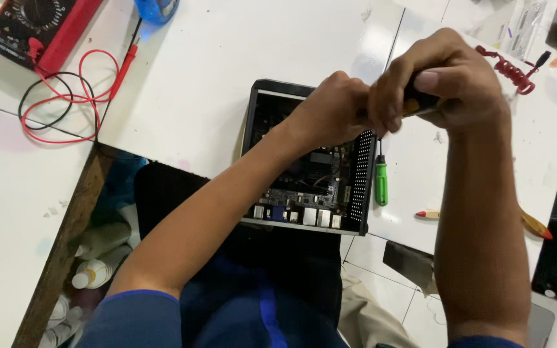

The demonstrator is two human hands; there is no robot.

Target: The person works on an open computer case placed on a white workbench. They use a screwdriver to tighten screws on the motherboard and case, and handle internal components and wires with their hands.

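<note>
Looking down from head height on a white table [227, 77] spanning the scene, split by a gap at the left, with a dark-clothed lap showing at the near edge. Sitting at the middle of the table, overhanging its near edge above the lap: an open black computer case [307, 158], circuit board exposed, row of ports facing near, perforated wall on its right. Lying far left: a red multimeter [40, 29] with red and black leads [66, 96] looping beside it. Lying just right of the case: a small green-handled screwdriver [381, 180], and farther right a red-and-yellow pencil-like tool [485, 216]; far right, a coiled red lead [510, 69]. Meeting above the far right corner of the case: left hand [333, 109], curled into a fist, contents hidden, so impossible to tell what it is grasping; right hand [446, 80], clenched around a dark-handled tool [420, 101], tip hidden behind the left hand. Risking, by judgement: the tool tip slipping onto the bare board; the case tipping off the near edge under downward pressure; a loosened small part dropping into the gap.
</note>
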